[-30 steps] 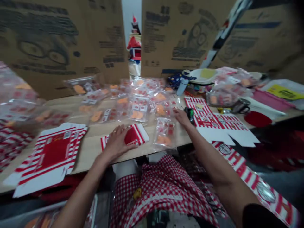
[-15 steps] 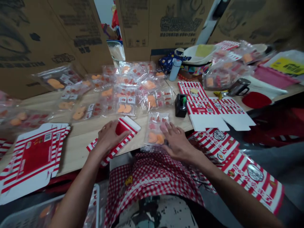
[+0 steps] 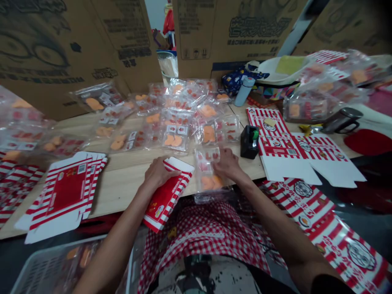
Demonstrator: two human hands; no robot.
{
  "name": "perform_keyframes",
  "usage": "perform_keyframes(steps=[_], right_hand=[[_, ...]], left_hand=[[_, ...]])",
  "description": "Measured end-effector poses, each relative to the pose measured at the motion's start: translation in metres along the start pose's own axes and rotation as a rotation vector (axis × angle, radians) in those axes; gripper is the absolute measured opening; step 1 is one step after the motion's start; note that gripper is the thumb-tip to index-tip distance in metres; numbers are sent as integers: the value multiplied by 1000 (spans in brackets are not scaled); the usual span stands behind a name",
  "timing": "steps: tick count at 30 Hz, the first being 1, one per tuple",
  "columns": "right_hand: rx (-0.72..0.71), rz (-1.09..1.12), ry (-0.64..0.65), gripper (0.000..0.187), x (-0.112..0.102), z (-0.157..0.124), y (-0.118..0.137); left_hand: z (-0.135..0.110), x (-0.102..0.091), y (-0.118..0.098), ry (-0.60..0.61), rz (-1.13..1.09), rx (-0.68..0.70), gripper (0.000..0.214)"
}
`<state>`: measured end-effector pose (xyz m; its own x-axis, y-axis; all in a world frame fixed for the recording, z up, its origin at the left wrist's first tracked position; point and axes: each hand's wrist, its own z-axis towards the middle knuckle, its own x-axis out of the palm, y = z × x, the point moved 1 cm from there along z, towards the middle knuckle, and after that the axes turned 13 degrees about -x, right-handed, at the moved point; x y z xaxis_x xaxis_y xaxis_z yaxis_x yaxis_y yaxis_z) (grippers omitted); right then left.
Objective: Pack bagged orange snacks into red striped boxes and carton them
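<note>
My left hand (image 3: 157, 173) grips the top of a red-and-white striped carton (image 3: 167, 195) that tilts over the near edge of the wooden table (image 3: 122, 185). My right hand (image 3: 227, 165) is closed on a clear plastic packet of orange and red pieces (image 3: 208, 173), which lies at the table's near edge right beside the carton. Both forearms reach in from below, over a red checked apron (image 3: 202, 228).
Several more clear packets (image 3: 171, 118) cover the table's middle and left. Flat striped carton blanks lie at left (image 3: 65, 192) and right (image 3: 294, 151). A black tape dispenser (image 3: 249, 141) stands right of the packet. Cardboard boxes (image 3: 76, 45) wall the back. A white basket (image 3: 55, 265) sits lower left.
My right hand drew back from the tape dispenser to the packet at the table edge and closed on it. My left hand pulled the carton toward me and tilted it over the edge.
</note>
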<state>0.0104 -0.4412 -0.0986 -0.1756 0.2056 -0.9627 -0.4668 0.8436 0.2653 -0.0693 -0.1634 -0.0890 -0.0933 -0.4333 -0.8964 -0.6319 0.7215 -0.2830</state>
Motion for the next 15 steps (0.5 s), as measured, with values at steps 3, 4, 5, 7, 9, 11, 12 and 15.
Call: perform_keyframes(steps=[3, 4, 5, 7, 9, 11, 12, 15], right_hand=[[-55, -51, -53, 69, -19, -18, 28], [-81, -45, -35, 66, -24, -20, 38], [-96, -31, -3, 65, -26, -18, 48], [-60, -18, 65, 70, -24, -4, 66], [29, -31, 137, 81, -15, 17, 78], [85, -53, 211, 90, -3, 35, 87], [86, -73, 232, 90, 2, 40, 90], [-6, -165, 251, 97, 11, 35, 97]], left_hand=[[-3, -3, 8, 46, -190, -66, 82], [-4, -4, 10, 84, -282, -69, 73], [-5, -5, 11, 122, -372, -63, 64], [-7, -8, 14, 173, -506, -41, 53], [-10, -12, 20, 165, -561, -30, 54], [-14, -19, 28, 109, -638, -53, 60], [-16, -23, 34, 53, -703, -87, 60], [-26, -34, 53, -153, -940, -238, 46]])
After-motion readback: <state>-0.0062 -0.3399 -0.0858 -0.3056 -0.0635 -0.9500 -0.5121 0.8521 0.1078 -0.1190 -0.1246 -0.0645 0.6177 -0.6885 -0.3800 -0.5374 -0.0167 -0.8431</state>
